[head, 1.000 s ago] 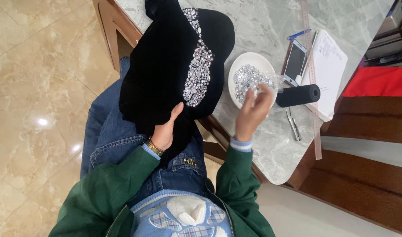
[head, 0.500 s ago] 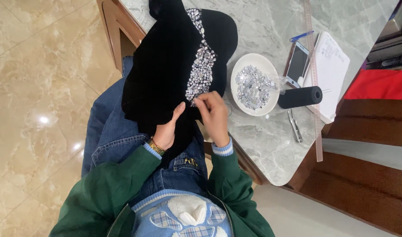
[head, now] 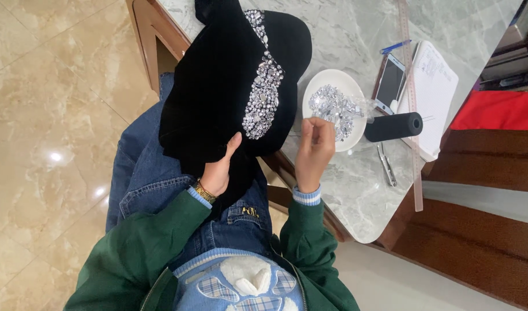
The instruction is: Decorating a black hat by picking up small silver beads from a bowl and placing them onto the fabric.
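A black velvet cloth (head: 218, 86) with a strip of sewn-on clear rhinestones (head: 264, 92) lies over my lap and the table edge. My left hand (head: 221, 170) grips the cloth's lower edge from beneath, thumb on top. My right hand (head: 313, 152) hovers just right of the cloth, fingers pinched; a faint thread seems to run from the cloth to them. Just beyond that hand is a white plate (head: 327, 78) with a pile of loose rhinestones (head: 333, 106).
On the grey marble table (head: 356, 190) lie a black thread spool (head: 393, 126), a phone (head: 390, 83), a white notepad (head: 434, 86), a long ruler (head: 412, 173), a blue pen (head: 395, 47) and metal snips (head: 386, 164). Red cloth (head: 494, 109) lies at the far right. Polished tile floor is on the left.
My right hand went from the plate of rhinestones to the strip on the cloth, then drew back to the right. The left hand kept its hold on the cloth.
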